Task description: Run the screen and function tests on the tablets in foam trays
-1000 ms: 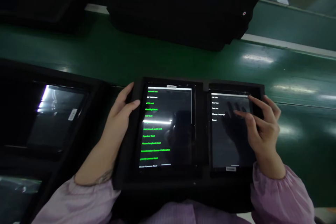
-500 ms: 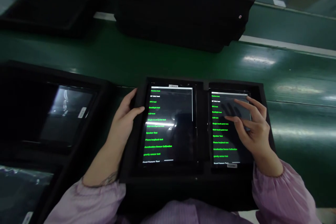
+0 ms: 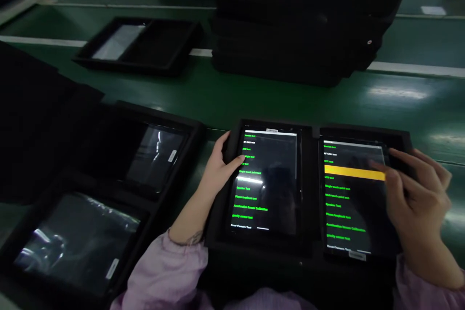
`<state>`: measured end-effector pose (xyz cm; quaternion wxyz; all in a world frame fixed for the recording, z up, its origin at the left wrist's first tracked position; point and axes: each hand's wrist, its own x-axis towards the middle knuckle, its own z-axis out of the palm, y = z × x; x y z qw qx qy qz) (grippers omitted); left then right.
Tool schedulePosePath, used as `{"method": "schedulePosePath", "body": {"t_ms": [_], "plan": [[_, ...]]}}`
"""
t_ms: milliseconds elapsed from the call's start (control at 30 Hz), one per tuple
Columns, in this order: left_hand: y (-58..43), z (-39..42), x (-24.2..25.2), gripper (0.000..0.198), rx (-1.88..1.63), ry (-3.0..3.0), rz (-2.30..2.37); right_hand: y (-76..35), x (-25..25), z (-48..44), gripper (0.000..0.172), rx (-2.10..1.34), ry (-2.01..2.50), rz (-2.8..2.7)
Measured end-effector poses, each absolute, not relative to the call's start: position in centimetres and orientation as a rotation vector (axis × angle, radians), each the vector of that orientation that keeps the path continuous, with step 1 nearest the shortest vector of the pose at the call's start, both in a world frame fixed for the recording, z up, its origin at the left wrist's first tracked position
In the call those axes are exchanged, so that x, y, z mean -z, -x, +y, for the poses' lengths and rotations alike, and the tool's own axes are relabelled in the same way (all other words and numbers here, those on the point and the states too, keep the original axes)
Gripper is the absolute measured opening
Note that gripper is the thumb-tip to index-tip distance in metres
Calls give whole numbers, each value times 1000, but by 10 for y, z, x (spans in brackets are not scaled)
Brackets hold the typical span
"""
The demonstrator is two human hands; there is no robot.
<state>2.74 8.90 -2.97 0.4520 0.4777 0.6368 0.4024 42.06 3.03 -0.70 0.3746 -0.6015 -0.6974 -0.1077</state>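
My left hand (image 3: 218,167) grips the left edge of a black foam tray (image 3: 261,252), its thumb lying over the border of the left tablet (image 3: 271,179). That tablet stands in the tray's left bay and lists green test items. Next to it, in the right bay, a second tablet (image 3: 354,203) shows a similar list with one row lit in yellow. My right hand (image 3: 417,203) sits over this tablet's right side, fingers apart, with a fingertip at the yellow row's right end. It holds nothing.
To the left, a black tray holds dark tablets (image 3: 156,155) (image 3: 76,237). A tall stack of black trays (image 3: 290,34) and a further tray (image 3: 138,43) stand beyond on the green workbench (image 3: 218,97). Pink sleeves cover both my forearms.
The right tablet went from a short white menu to a green list, and one row now shows yellow. The view has turned, shifting everything right and down. My right hand moved toward the tablet's right side.
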Motion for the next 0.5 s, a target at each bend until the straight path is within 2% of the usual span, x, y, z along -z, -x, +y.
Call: {"method": "schedulePosePath", "body": {"t_ms": [167,367,500], "plan": [[-30,90,28,77,-994,-1129,1587,-453,27,35,34,313,1834,-1476],[-34,85,20,48,-1110,-912,1633,-476,47,33,40,320,2016,-1458],[-33,86,20,36,-1191,-939,1687,-480,47,28,53,261,2031,-1566]]}}
